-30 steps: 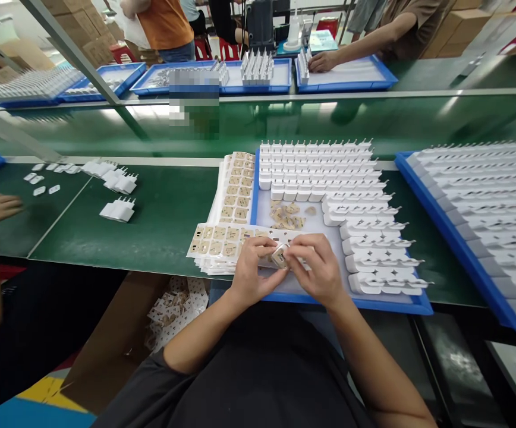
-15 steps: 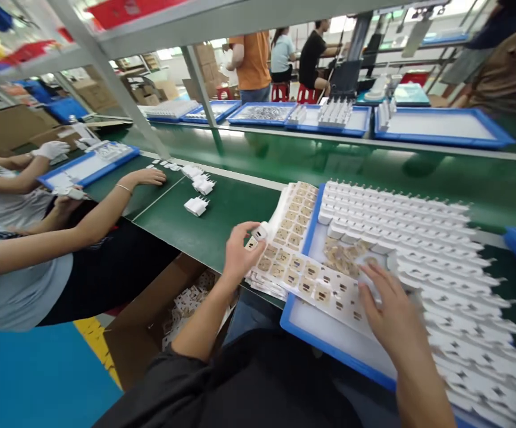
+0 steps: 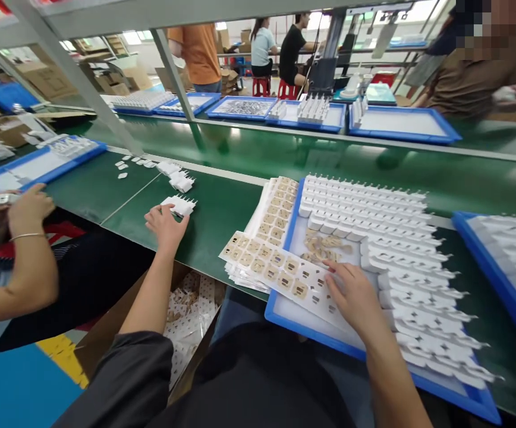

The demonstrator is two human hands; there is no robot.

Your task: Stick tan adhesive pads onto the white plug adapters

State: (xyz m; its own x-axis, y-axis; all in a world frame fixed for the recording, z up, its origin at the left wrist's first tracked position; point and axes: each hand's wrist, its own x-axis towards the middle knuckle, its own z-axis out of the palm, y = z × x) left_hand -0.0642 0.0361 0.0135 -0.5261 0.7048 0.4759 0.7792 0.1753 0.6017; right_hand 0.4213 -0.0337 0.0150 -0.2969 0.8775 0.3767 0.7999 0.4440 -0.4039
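Note:
My left hand (image 3: 167, 229) has its thumb and fingers around a white plug adapter (image 3: 180, 205) on the green bench, beside another adapter. My right hand (image 3: 354, 294) rests over the right part of a sticker sheet (image 3: 262, 261), its fingertips near the sheet's upper edge; whether they pinch anything is too small to tell. The sheet lies across a stack of similar sheets (image 3: 278, 205) and the edge of a blue tray (image 3: 280, 312). Rows of white adapters (image 3: 400, 255) fill much of the tray. Loose tan stickers (image 3: 324, 246) lie inside it, above my right hand.
At the left, a co-worker's hand (image 3: 30, 208) holds white parts near another blue tray (image 3: 91, 153). A second tray of adapters (image 3: 467, 226) stands at the right. Below the bench edge is a cardboard box (image 3: 101, 333) with used sheets. A metal shelf post (image 3: 173, 74) rises behind.
My left hand has moved left from the sheets to the adapters on the bench; the white piece it held is gone from there. The co-worker's arm has drawn back left. The view has shifted.

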